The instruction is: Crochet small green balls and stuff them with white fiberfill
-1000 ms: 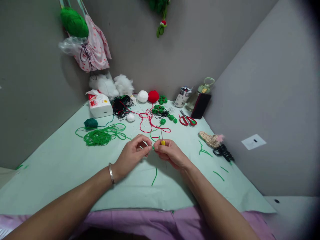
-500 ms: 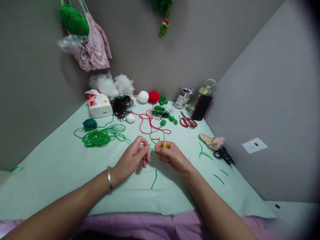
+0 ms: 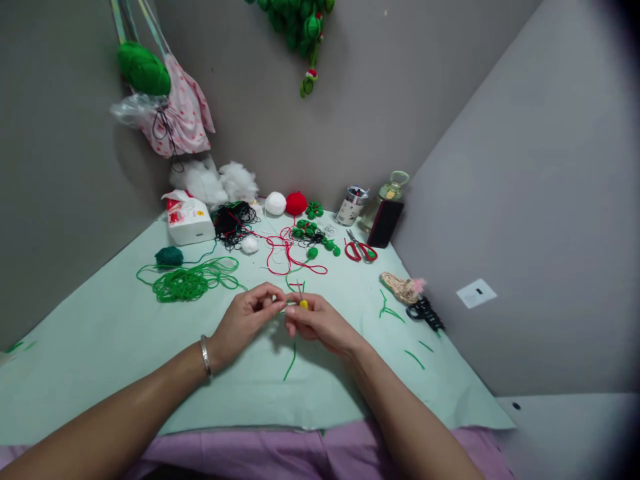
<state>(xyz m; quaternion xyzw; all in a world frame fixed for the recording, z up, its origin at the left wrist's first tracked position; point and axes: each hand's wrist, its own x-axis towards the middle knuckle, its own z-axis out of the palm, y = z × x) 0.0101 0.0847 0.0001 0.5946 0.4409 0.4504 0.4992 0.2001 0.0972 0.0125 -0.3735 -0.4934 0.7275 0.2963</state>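
Note:
My right hand (image 3: 320, 321) is closed around a small tool with a yellow grip (image 3: 303, 304) and a thin metal tip that points up. Thumb and forefinger of my left hand (image 3: 250, 318) are pinched together, touching the right fingertips; a bit of green yarn seems to be between them, too small to make out fully. A silver bracelet is on the left wrist. Below the hands lies a short green yarn piece (image 3: 290, 363). Left of them rests a loose heap of green yarn (image 3: 183, 283), and beyond them spreads tangled red yarn (image 3: 287, 257).
Red-handled scissors (image 3: 361, 251), a dark phone (image 3: 385, 223) and a pen cup (image 3: 352, 205) stand or lie at the back right. A tissue box (image 3: 190, 223), black yarn (image 3: 234, 223) and white stuffing (image 3: 239, 181) are at the back left. A woven piece (image 3: 400, 288) lies right.
The view has shifted, so the scene sits further left and slightly lower. My left fingers have closed to a pinch and met my right fingertips. The yellow-gripped tool now leans left.

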